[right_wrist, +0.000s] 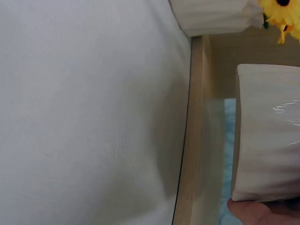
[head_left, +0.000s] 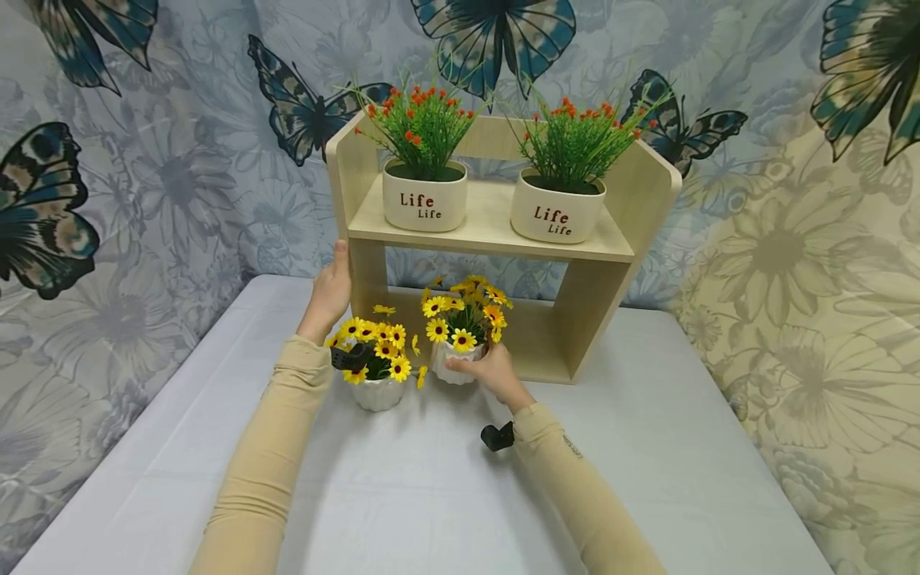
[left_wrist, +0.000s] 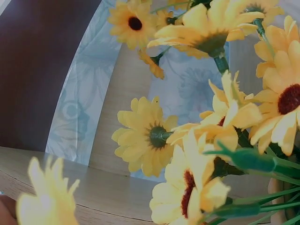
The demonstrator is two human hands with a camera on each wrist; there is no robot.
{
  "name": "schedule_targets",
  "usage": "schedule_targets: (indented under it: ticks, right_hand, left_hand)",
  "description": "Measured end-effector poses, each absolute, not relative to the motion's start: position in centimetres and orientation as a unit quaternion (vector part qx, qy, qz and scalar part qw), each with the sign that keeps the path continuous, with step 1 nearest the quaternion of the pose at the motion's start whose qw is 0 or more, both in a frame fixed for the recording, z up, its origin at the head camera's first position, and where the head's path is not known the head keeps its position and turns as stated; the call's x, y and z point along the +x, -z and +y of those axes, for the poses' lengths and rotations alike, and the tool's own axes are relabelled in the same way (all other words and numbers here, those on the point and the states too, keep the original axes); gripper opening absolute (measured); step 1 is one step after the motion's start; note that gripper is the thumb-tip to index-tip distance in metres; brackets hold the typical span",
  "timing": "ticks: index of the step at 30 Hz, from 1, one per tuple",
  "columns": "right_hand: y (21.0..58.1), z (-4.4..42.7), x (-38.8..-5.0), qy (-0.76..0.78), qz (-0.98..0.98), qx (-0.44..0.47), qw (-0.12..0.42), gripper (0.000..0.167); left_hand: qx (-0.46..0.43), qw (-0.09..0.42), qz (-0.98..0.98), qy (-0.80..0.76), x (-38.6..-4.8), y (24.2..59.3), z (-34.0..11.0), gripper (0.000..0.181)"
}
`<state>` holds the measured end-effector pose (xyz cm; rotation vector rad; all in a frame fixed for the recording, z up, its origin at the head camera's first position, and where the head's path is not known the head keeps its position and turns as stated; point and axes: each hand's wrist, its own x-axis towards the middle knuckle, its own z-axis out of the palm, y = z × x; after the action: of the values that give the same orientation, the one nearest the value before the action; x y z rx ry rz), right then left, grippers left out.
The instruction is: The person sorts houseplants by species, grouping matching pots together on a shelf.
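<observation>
My right hand point(head_left: 496, 374) grips a white ribbed pot point(head_left: 454, 363) of yellow flowers point(head_left: 463, 339) at the front of the shelf's lower compartment; in the right wrist view the pot point(right_wrist: 267, 133) is above the shelf's bottom board, fingers point(right_wrist: 253, 213) at its side. With fingers mostly hidden, my left hand point(head_left: 331, 294) rests against the outer left side of the wooden shelf point(head_left: 489, 245). A second white pot point(head_left: 378, 394) of yellow flowers point(head_left: 384, 349) stands on the table just before the shelf's left front; its blossoms point(left_wrist: 145, 136) fill the left wrist view.
Two white pots reading "Life" point(head_left: 424, 198) point(head_left: 557, 209), with green plants and small red flowers, stand on the upper board. A white cloth covers the table point(head_left: 431, 479). Behind hangs a butterfly-patterned backdrop point(head_left: 194, 160).
</observation>
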<state>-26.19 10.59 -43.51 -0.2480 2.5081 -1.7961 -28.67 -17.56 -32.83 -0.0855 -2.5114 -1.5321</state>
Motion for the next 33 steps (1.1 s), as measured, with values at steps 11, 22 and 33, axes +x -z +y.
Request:
schedule_targets:
  ticks: [11, 22, 33]
  right_hand:
    - [43.0, 9.8, -28.0, 0.584, 0.808, -0.079, -0.002, 0.064]
    - [43.7, 7.4, -28.8, 0.544, 0.838, -0.043, 0.004, 0.074]
    - [44.7, 6.7, -29.3, 0.57, 0.821, -0.035, -0.009, 0.084]
  left_hand:
    - [-0.025, 0.092, -0.853, 0.514, -28.8, 32.8, -17.3, 0.094]
    - [-0.021, 0.096, -0.855, 0.509, -28.6, 33.2, -17.5, 0.096]
    - [-0.022, 0.106, -0.858, 0.503, -28.8, 33.0, -17.5, 0.096]
